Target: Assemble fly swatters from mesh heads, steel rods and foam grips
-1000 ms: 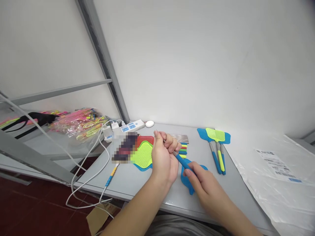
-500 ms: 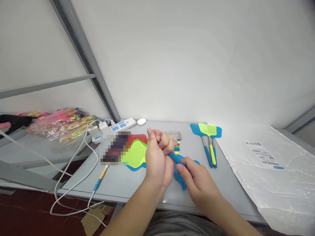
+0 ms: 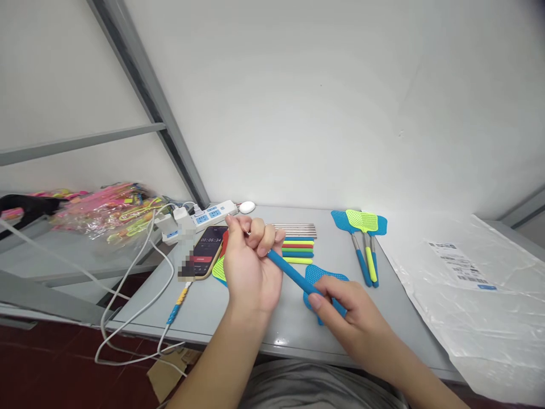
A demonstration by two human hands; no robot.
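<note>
- Fingers of the left hand are wrapping tightly around the upper end of a blue handle grip, palm turned toward the wearer, with a sliver of metal showing where the grip is meeting the fist.
- The right hand is gripping the grip's lower end between thumb and fingers.
- The grip itself is slanting between both hands, raised above the grey table and pointing down toward the right.
- Just beyond the right hand, a blue perforated fly-swatter head is lying flat, partly hidden.
- Behind the left hand, slim metal rods are lying side by side, and nearer the person a row of coloured grips is resting in blue, yellow, red and green.
- Left of that hand, a yellow-green swatter head and a red one are peeking out next to a phone that is displaying a timer.
- Farther left, a power strip is feeding white cables.
- Over on the right, three fly swatters are lying together, beside white plastic sheeting that is bearing a printed label.
</note>
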